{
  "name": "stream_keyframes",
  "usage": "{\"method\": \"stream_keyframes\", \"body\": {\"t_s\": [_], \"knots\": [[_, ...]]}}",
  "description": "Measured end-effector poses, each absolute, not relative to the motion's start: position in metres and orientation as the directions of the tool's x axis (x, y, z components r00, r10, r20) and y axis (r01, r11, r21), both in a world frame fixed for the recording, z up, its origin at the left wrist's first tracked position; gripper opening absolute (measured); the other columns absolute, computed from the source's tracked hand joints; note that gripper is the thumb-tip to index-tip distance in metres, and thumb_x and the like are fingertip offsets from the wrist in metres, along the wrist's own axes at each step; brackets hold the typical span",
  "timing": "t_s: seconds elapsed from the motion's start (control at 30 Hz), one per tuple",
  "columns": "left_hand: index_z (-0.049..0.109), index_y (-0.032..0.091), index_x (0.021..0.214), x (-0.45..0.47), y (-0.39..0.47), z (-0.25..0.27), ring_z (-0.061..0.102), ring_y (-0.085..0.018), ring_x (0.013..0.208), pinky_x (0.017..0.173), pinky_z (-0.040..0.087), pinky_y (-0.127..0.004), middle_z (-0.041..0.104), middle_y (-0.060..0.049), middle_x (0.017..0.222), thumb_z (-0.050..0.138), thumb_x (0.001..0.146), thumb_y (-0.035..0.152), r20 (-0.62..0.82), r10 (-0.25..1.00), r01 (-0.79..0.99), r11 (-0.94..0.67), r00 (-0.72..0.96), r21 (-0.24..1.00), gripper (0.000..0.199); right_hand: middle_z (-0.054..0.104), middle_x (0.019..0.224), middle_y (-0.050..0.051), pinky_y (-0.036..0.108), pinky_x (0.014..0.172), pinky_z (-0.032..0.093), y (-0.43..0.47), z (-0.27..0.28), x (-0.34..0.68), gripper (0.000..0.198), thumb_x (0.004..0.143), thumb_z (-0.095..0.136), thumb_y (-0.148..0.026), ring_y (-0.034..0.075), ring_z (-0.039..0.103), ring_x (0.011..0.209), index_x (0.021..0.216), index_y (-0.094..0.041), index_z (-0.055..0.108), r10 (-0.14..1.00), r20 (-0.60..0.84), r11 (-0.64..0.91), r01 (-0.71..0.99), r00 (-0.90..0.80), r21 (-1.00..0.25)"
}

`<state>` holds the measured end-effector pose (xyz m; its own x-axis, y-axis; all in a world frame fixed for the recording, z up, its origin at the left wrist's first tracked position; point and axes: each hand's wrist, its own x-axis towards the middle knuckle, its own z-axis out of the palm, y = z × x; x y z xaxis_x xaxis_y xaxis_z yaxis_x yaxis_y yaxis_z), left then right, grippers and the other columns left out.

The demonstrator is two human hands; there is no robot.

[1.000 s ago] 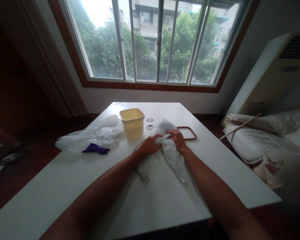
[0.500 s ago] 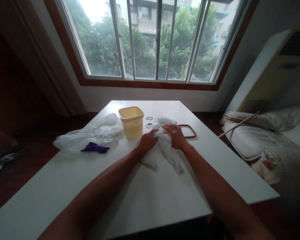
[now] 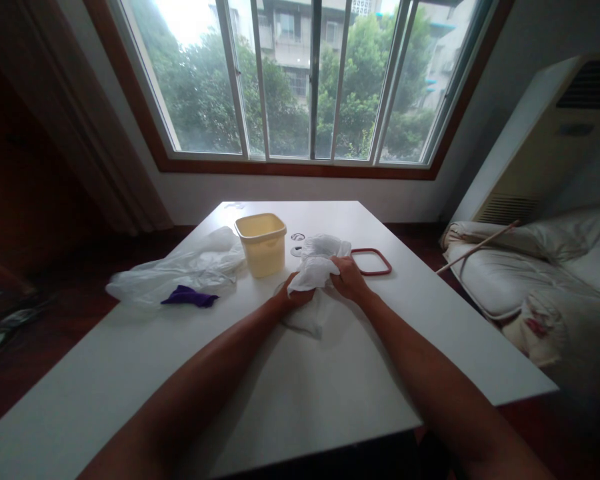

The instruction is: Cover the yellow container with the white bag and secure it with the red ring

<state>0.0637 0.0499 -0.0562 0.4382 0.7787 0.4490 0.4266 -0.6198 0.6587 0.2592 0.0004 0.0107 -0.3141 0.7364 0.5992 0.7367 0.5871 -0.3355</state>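
A crumpled white, thin plastic bag (image 3: 314,272) is bunched between my two hands over the middle of the table. My left hand (image 3: 291,297) grips it from below and the left, its fingers partly covered by the plastic. My right hand (image 3: 351,279) pinches the bag's right side, thumb toward me. More of the film bulges behind the hands, and a loose end hangs toward me below them. Just to the left stands a pale yellow square tub (image 3: 264,255), open at the top. A rounded square frame or lid with a red-brown rim (image 3: 375,273) lies right of my right hand.
On the white table (image 3: 310,407), a large clear plastic bag (image 3: 200,257) spreads at the left, with a purple cloth (image 3: 190,297) at its front edge. Two small round fittings sit behind the hands. A white padded sofa (image 3: 500,280) with a stick (image 3: 475,248) stands to the right.
My right hand has dropped slightly and turned from over the bag to its right side. The bag's long end toward me is gathered up, and its white part now lies over my left fingers.
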Motion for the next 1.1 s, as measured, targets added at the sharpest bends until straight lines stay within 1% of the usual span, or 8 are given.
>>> {"method": "stream_keyframes", "body": {"t_s": [0.13, 0.3, 0.5, 0.6, 0.77, 0.93, 1.03, 1.1], "knots": [[0.069, 0.019, 0.087, 0.068, 0.043, -0.044, 0.066, -0.024, 0.089, 0.088, 0.051, -0.035, 0.073, -0.008, 0.088, 0.059, 0.073, 0.020, 0.367, 0.787, 0.557, -0.613, 0.496, 0.560, 0.017, 0.063, 0.073, 0.003, 0.027, 0.063, 0.038, 0.002, 0.005, 0.257, 0.016, 0.088, 0.043, -0.023, 0.017, 0.055, 0.065, 0.087, -0.019, 0.058, 0.830, 0.507, 0.506, 0.697, -0.233, -0.508], [0.062, 0.016, 0.112, 0.064, 0.035, -0.023, 0.067, -0.025, 0.094, 0.086, 0.051, -0.036, 0.071, -0.011, 0.105, 0.052, 0.076, 0.016, 0.386, 0.685, 0.523, -0.724, 0.617, 0.449, 0.037, 0.067, 0.074, 0.005, 0.025, 0.059, 0.038, 0.011, -0.003, 0.255, 0.029, 0.094, 0.039, -0.031, 0.017, 0.058, 0.069, 0.084, -0.016, 0.062, 0.890, 0.430, 0.418, 0.651, -0.152, -0.634], [0.045, 0.015, 0.138, 0.071, 0.025, -0.022, 0.070, -0.028, 0.089, 0.082, 0.053, -0.039, 0.072, -0.014, 0.104, 0.058, 0.087, 0.044, 0.404, 0.691, 0.577, -0.723, 0.599, 0.381, 0.060, 0.068, 0.065, 0.010, 0.026, 0.054, 0.033, 0.024, -0.008, 0.256, 0.044, 0.095, 0.038, -0.035, 0.017, 0.059, 0.061, 0.068, -0.014, 0.065, 0.934, 0.356, 0.213, 0.765, 0.023, -0.608], [0.038, 0.023, 0.147, 0.075, 0.022, -0.021, 0.071, -0.027, 0.093, 0.083, 0.053, -0.038, 0.069, -0.012, 0.119, 0.056, 0.091, 0.042, 0.435, 0.662, 0.580, -0.747, 0.610, 0.324, 0.062, 0.071, 0.069, 0.014, 0.028, 0.053, 0.034, 0.027, -0.012, 0.255, 0.040, 0.092, 0.045, -0.037, 0.020, 0.062, 0.061, 0.070, -0.014, 0.069, 0.920, 0.374, 0.142, 0.792, 0.114, -0.593], [0.049, 0.029, 0.141, 0.075, 0.025, -0.021, 0.068, -0.023, 0.106, 0.091, 0.052, -0.033, 0.067, -0.005, 0.127, 0.058, 0.090, 0.027, 0.462, 0.624, 0.580, -0.774, 0.630, 0.254, 0.052, 0.068, 0.060, 0.010, 0.026, 0.048, 0.034, 0.032, -0.018, 0.252, 0.032, 0.086, 0.056, -0.040, 0.020, 0.063, 0.058, 0.068, -0.019, 0.071, 0.867, 0.461, 0.143, 0.791, 0.190, -0.595], [0.062, 0.026, 0.126, 0.072, 0.031, -0.027, 0.068, -0.022, 0.102, 0.090, 0.052, -0.033, 0.071, -0.005, 0.117, 0.059, 0.089, 0.026, 0.484, 0.644, 0.597, -0.754, 0.592, 0.273, 0.036, 0.065, 0.061, 0.004, 0.025, 0.051, 0.037, 0.029, -0.015, 0.255, 0.037, 0.091, 0.051, -0.045, 0.016, 0.058, 0.056, 0.075, -0.017, 0.069, 0.892, 0.431, 0.208, 0.722, 0.137, -0.660], [0.066, 0.023, 0.116, 0.070, 0.034, -0.028, 0.068, -0.023, 0.098, 0.088, 0.051, -0.033, 0.072, -0.007, 0.110, 0.057, 0.091, 0.029, 0.482, 0.674, 0.620, -0.727, 0.560, 0.296, 0.028, 0.066, 0.067, 0.001, 0.024, 0.056, 0.042, 0.022, -0.011, 0.262, 0.045, 0.088, 0.054, -0.054, 0.015, 0.058, 0.059, 0.102, -0.015, 0.068, 0.923, 0.384, 0.320, 0.608, -0.027, -0.727], [0.067, 0.021, 0.111, 0.069, 0.035, -0.028, 0.068, -0.024, 0.095, 0.086, 0.051, -0.033, 0.073, -0.007, 0.105, 0.056, 0.091, 0.030, 0.478, 0.716, 0.650, -0.683, 0.509, 0.332, 0.024, 0.070, 0.082, 0.002, 0.025, 0.063, 0.047, 0.018, -0.009, 0.266, 0.062, 0.078, 0.068, -0.054, 0.016, 0.062, 0.069, 0.125, -0.015, 0.058, 0.913, 0.371, 0.402, 0.523, -0.169, -0.751]]}}
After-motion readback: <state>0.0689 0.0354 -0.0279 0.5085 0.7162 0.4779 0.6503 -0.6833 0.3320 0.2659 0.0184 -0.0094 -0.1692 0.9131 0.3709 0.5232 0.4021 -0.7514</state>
